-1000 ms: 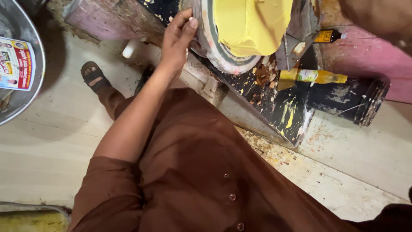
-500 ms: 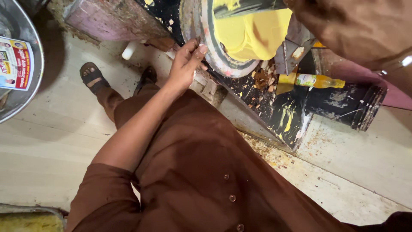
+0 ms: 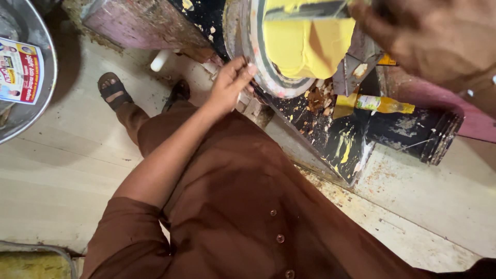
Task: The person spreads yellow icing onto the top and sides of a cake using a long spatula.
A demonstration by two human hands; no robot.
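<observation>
Presently, the landmark is the round wheel [image 3: 258, 62], a thick metal-rimmed disc standing on edge at the upper middle of the view. Left of the wheel, the left hand [image 3: 230, 88] rests its curled fingers against the rim's lower left edge, touching it without closing round it. On the wheel's face sits the yellow block [image 3: 310, 46], which looks rigid and smooth-sided, probably fairly light; it is judged slippery where coated, so a hold is best taken on its flat side faces rather than its edges. Right of the wheel, the right hand [image 3: 429, 36] is near the lens and blurred; it appears to bear on a dark bar [image 3: 305, 10] across the block's top, but whether it grips cannot be told. Below and right of the wheel lies a small yellow bottle [image 3: 385, 105] on the paint-stained counter [image 3: 341, 150].
</observation>
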